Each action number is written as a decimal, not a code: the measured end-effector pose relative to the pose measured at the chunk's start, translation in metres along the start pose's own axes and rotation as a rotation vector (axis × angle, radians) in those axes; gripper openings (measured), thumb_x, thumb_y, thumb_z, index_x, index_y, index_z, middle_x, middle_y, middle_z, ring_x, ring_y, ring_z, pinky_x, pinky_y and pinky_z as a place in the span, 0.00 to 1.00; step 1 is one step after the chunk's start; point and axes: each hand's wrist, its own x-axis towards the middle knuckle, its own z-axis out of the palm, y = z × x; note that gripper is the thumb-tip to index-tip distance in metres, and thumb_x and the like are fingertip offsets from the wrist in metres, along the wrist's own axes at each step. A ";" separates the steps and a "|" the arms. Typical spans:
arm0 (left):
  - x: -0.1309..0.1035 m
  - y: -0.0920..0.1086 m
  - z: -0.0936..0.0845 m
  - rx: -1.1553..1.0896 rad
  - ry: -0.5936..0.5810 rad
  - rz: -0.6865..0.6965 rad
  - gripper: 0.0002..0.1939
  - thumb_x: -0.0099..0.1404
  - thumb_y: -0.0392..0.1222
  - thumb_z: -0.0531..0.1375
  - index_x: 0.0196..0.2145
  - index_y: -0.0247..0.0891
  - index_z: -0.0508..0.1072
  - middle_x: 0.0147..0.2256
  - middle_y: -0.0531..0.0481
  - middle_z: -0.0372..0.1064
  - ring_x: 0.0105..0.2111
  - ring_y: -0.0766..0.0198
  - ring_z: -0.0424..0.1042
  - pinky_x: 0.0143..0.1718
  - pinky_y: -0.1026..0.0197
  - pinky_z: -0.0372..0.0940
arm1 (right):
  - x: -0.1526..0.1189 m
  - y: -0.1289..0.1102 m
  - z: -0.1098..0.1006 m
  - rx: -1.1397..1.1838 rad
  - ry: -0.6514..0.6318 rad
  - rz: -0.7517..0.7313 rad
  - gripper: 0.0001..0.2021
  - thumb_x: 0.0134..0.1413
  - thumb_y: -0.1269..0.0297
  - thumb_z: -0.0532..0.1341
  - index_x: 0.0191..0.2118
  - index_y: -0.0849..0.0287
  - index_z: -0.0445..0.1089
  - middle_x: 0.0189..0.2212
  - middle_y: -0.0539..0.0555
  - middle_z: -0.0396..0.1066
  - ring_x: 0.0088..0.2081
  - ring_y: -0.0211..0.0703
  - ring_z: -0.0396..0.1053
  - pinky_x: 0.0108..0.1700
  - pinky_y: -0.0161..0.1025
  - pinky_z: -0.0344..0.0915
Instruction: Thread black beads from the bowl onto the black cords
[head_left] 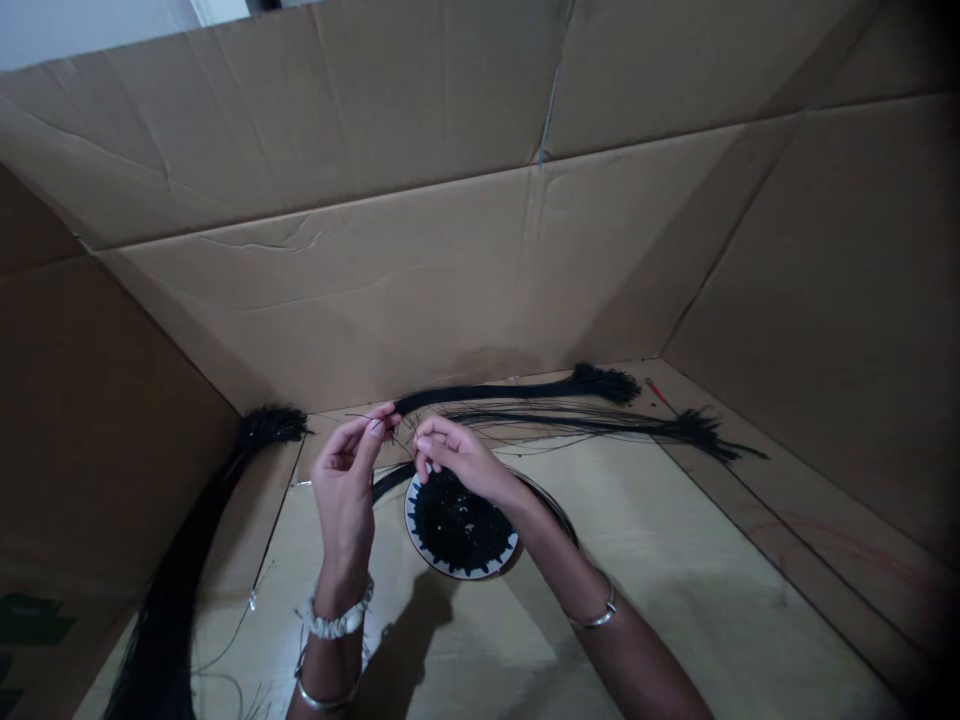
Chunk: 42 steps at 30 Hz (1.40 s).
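Observation:
My left hand (349, 460) is raised left of a round plate, its thumb and fingers pinched on a thin dark strand. Close beside it, my right hand (454, 452) has its fingertips pressed together above the plate's upper edge; what they hold is too small to make out. The white-rimmed plate (465, 572) holds a heap of small black bits (461, 520). Behind my hands lies a long black strand bundle (487, 392) with a frayed right end. A looser bundle of black strands (630, 426) lies just in front of it.
A thick black bundle (199, 530) runs down the left side. Cardboard walls (420, 290) stand at the back, left and right of the pale work surface (637, 540). A thin red-ended item (658, 393) lies at the back right. Loose strands lie at the lower left.

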 end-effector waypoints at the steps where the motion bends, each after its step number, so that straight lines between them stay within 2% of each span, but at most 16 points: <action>1: -0.002 0.000 0.001 0.005 -0.005 0.012 0.05 0.64 0.41 0.67 0.38 0.39 0.81 0.42 0.48 0.82 0.41 0.65 0.81 0.46 0.64 0.73 | 0.000 0.000 0.003 0.005 -0.031 0.002 0.17 0.62 0.47 0.62 0.36 0.57 0.66 0.21 0.46 0.71 0.25 0.37 0.66 0.31 0.36 0.56; 9: -0.007 -0.001 -0.002 0.090 -0.041 0.083 0.03 0.62 0.39 0.69 0.36 0.41 0.82 0.37 0.51 0.82 0.40 0.65 0.80 0.45 0.63 0.72 | -0.003 -0.001 0.014 0.057 -0.095 0.078 0.19 0.60 0.46 0.64 0.33 0.57 0.64 0.19 0.45 0.68 0.22 0.36 0.65 0.32 0.37 0.59; 14: -0.006 -0.004 -0.005 0.167 -0.060 0.107 0.04 0.62 0.40 0.69 0.36 0.43 0.83 0.38 0.51 0.82 0.40 0.64 0.79 0.47 0.62 0.71 | -0.009 -0.012 0.015 -0.019 -0.113 0.088 0.13 0.62 0.53 0.63 0.34 0.58 0.67 0.20 0.45 0.67 0.24 0.37 0.66 0.34 0.38 0.63; 15: -0.006 -0.004 -0.005 0.182 -0.065 0.111 0.04 0.62 0.40 0.69 0.36 0.43 0.83 0.38 0.51 0.82 0.40 0.64 0.79 0.47 0.61 0.71 | -0.011 -0.017 0.015 -0.093 -0.082 0.077 0.11 0.63 0.56 0.62 0.36 0.58 0.69 0.22 0.46 0.70 0.26 0.39 0.68 0.37 0.39 0.64; 17: -0.006 -0.003 -0.006 0.212 -0.086 0.106 0.05 0.62 0.41 0.69 0.37 0.43 0.83 0.38 0.50 0.82 0.40 0.63 0.79 0.47 0.60 0.72 | -0.017 -0.028 0.015 -0.279 0.061 0.025 0.08 0.63 0.60 0.62 0.43 0.56 0.72 0.30 0.50 0.75 0.34 0.42 0.72 0.42 0.41 0.64; 20: -0.006 -0.001 -0.006 0.265 -0.150 0.063 0.07 0.61 0.42 0.69 0.38 0.43 0.83 0.39 0.49 0.82 0.40 0.61 0.79 0.47 0.59 0.71 | -0.027 -0.046 0.017 -0.404 0.320 -0.098 0.11 0.62 0.61 0.64 0.49 0.52 0.74 0.42 0.53 0.78 0.42 0.44 0.73 0.42 0.42 0.66; 22: -0.008 0.002 -0.005 0.298 -0.203 0.028 0.07 0.62 0.43 0.69 0.39 0.43 0.83 0.39 0.49 0.82 0.40 0.60 0.79 0.46 0.59 0.71 | -0.032 -0.054 0.018 -0.411 0.418 -0.185 0.09 0.62 0.61 0.64 0.47 0.50 0.77 0.43 0.53 0.79 0.43 0.45 0.74 0.43 0.44 0.67; 25: -0.010 0.005 -0.003 0.331 -0.262 -0.011 0.07 0.62 0.45 0.68 0.39 0.43 0.83 0.39 0.49 0.81 0.39 0.60 0.79 0.44 0.59 0.71 | -0.035 -0.060 0.018 -0.493 0.494 -0.285 0.06 0.62 0.63 0.64 0.41 0.49 0.80 0.39 0.53 0.80 0.43 0.47 0.74 0.47 0.47 0.68; 27: -0.011 0.008 -0.003 0.351 -0.294 -0.025 0.07 0.62 0.46 0.68 0.37 0.43 0.83 0.38 0.48 0.81 0.39 0.60 0.78 0.44 0.59 0.71 | -0.036 -0.062 0.016 -0.523 0.476 -0.302 0.06 0.62 0.63 0.65 0.39 0.49 0.81 0.37 0.53 0.80 0.43 0.48 0.74 0.47 0.48 0.68; 31: -0.011 0.013 -0.006 0.389 -0.359 -0.042 0.08 0.62 0.47 0.68 0.36 0.42 0.83 0.38 0.47 0.81 0.38 0.59 0.77 0.43 0.60 0.69 | -0.036 -0.064 0.013 -0.513 0.352 -0.255 0.05 0.61 0.64 0.66 0.36 0.51 0.81 0.37 0.53 0.81 0.42 0.47 0.75 0.43 0.46 0.69; 33: -0.010 0.015 -0.008 0.404 -0.392 -0.058 0.08 0.63 0.47 0.67 0.36 0.41 0.83 0.37 0.47 0.80 0.38 0.60 0.77 0.42 0.60 0.69 | -0.036 -0.065 0.013 -0.542 0.318 -0.255 0.05 0.60 0.65 0.66 0.36 0.51 0.81 0.36 0.53 0.81 0.41 0.46 0.75 0.44 0.46 0.68; 36: -0.010 0.018 -0.009 0.414 -0.440 -0.092 0.08 0.63 0.46 0.67 0.35 0.40 0.83 0.36 0.47 0.80 0.37 0.60 0.77 0.41 0.61 0.68 | -0.038 -0.066 0.013 -0.581 0.309 -0.289 0.05 0.59 0.67 0.67 0.37 0.51 0.81 0.35 0.52 0.80 0.41 0.45 0.75 0.47 0.46 0.68; 42: -0.010 0.023 -0.011 0.375 -0.492 -0.163 0.09 0.63 0.46 0.67 0.34 0.39 0.82 0.37 0.46 0.80 0.39 0.58 0.77 0.43 0.60 0.68 | -0.040 -0.069 0.015 -0.555 0.311 -0.313 0.04 0.58 0.66 0.68 0.35 0.51 0.81 0.34 0.52 0.79 0.40 0.45 0.75 0.44 0.45 0.69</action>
